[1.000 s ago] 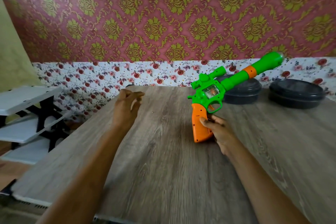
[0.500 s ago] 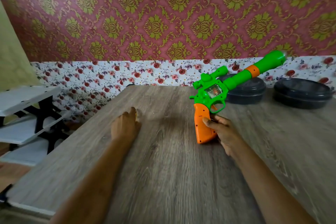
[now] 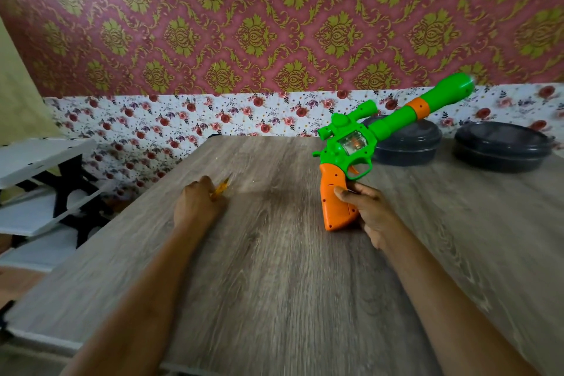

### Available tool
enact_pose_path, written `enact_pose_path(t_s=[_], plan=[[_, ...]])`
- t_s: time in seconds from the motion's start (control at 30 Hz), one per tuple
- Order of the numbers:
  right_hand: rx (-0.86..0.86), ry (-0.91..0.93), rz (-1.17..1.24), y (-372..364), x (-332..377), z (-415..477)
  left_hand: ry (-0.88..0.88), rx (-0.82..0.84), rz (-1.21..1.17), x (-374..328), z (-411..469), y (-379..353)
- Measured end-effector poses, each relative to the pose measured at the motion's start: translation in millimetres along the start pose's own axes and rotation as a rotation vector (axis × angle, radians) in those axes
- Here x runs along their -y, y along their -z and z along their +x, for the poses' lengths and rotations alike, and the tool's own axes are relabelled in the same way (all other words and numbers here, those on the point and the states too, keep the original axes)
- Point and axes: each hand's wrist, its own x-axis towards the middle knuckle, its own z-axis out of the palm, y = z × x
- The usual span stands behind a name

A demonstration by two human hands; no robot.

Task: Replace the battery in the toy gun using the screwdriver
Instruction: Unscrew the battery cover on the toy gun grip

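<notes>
Green toy gun [image 3: 351, 143] upright, screwdriver [image 3: 220, 188] (perhaps yellow)

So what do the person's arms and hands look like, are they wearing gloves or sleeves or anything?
No gloves and no sleeves. Both forearms are bare all the way down to the bottom of the picture. The left hand and the right hand are bare too. No watch, bracelet or ring shows on either one, though the picture is a bit blurry, so something tiny could be missed.

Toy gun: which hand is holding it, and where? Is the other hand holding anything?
The right hand holds the toy gun by its orange grip. The left hand rests on the table, closed around a small yellow-orange thing, probably the screwdriver's handle.
</notes>
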Motion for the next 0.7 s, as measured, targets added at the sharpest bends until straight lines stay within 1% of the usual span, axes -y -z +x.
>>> enact_pose_path(t_s=[0.07, 0.13, 0.2, 0.23, 0.3, 0.33, 0.4, 0.43, 0.47, 0.5, 0.6, 0.7], plan=[[0.007, -0.007, 0.029, 0.8, 1.5, 0.2, 0.033, -0.022, -0.030, -0.8, -0.8, 2.0], [0.033, -0.009, 0.065, 0.6, 4.2, -0.9, 0.028, -0.079, -0.063, -5.2, -4.3, 5.0], [0.052, -0.007, 0.091, -0.8, 5.9, -1.8, -0.051, -0.087, -0.090, -18.6, -11.5, 7.3], [0.059, -0.005, 0.097, -2.0, 6.3, -2.1, -0.112, -0.044, -0.126, -28.2, -15.2, 8.1], [0.060, -0.009, 0.101, -4.0, 6.1, -1.4, -0.206, 0.114, -0.272, -53.0, -25.0, 8.2], [0.056, -0.012, 0.099, -5.0, 6.7, -1.5, -0.210, 0.236, -0.386, -67.0, -31.9, 8.3], [0.059, -0.015, 0.090, -5.7, 7.4, -3.1, -0.148, 0.521, -0.661, -92.9, -46.0, 5.6], [0.067, -0.013, 0.085, -6.3, 7.6, -4.2, -0.119, 0.621, -0.774, -103.1, -52.3, 2.4], [0.076, -0.010, 0.087, -5.2, 7.3, -5.3, -0.117, 0.671, -0.866, -111.0, -57.6, -3.4], [0.087, -0.009, 0.100, -5.6, 6.9, -6.2, -0.140, 0.667, -0.927, -115.4, -60.9, -10.2], [0.104, 0.000, 0.135, -4.6, 8.0, -7.7, -0.225, 0.552, -0.985, -120.0, -63.3, -24.0], [0.152, 0.002, 0.124, -3.2, 8.3, -6.1, -0.253, 0.530, -1.013, -113.3, -60.5, -27.2]])
